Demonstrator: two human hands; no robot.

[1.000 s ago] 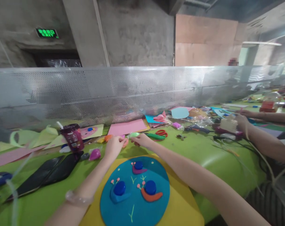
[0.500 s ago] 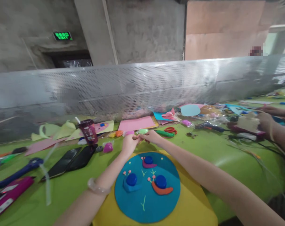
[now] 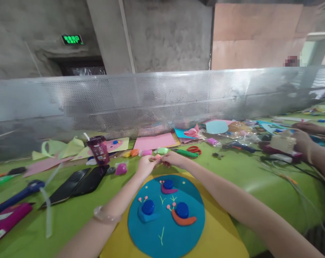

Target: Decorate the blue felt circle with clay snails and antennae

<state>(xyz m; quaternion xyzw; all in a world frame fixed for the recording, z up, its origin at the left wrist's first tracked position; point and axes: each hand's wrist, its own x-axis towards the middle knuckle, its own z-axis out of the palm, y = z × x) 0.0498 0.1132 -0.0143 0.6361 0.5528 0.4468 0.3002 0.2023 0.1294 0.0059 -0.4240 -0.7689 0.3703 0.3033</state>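
My left hand (image 3: 145, 166) and my right hand (image 3: 174, 159) meet above the far edge of a blue felt disc (image 3: 166, 222). Both pinch a small pink bit of clay (image 3: 158, 157) between their fingertips. The disc lies on a yellow sheet (image 3: 221, 236) and bears three clay snails with blue bottle caps for shells. Just beyond my hands lie small clay packets, among them a green one (image 3: 162, 151), an orange one (image 3: 135, 152) and a pink one (image 3: 121, 169). A clear bangle (image 3: 105, 215) sits on my left wrist.
Two dark phones (image 3: 79, 184) and a maroon drink cup (image 3: 98, 150) lie left on the green table (image 3: 240, 175). Red-handled scissors (image 3: 194, 149), pink paper (image 3: 154, 141) and scraps lie further back. Another person's hands (image 3: 302, 139) work at right. A perforated metal screen (image 3: 162, 100) closes the far side.
The view swung left, then steadied. My hands came closer together, and a small pink bit now shows between their fingertips.
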